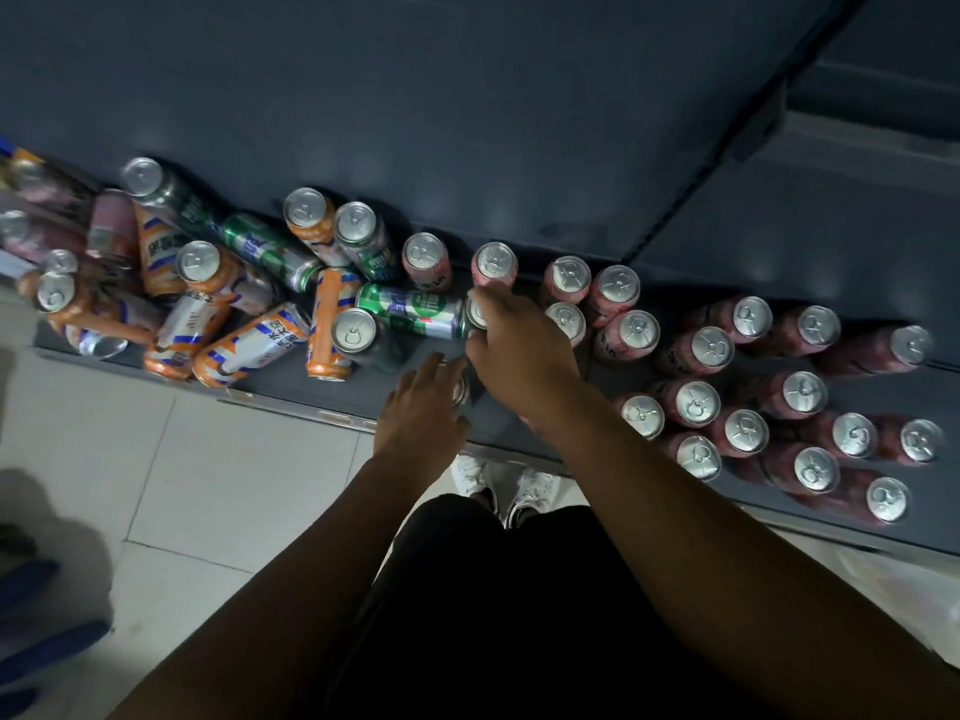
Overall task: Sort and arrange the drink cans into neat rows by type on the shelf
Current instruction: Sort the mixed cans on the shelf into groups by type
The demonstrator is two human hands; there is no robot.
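Here, on the shelf (pixel 363 392), the green can (pixel 410 310) lies sideways, long axis running left from the right hand (pixel 519 345) pinching its lid end; the left hand (pixel 421 407), just nearer, covers another can (pixel 460 389), grip impossible to tell

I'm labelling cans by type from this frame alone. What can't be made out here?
Head view only:
Can under the left hand: only a sliver of its lid shows; the hand hides its type.
Right hand covers one end of the lying green can; grip unclear.
Far-left cans: blurred, cut by the frame edge.
Pink cans: print too dark and small.
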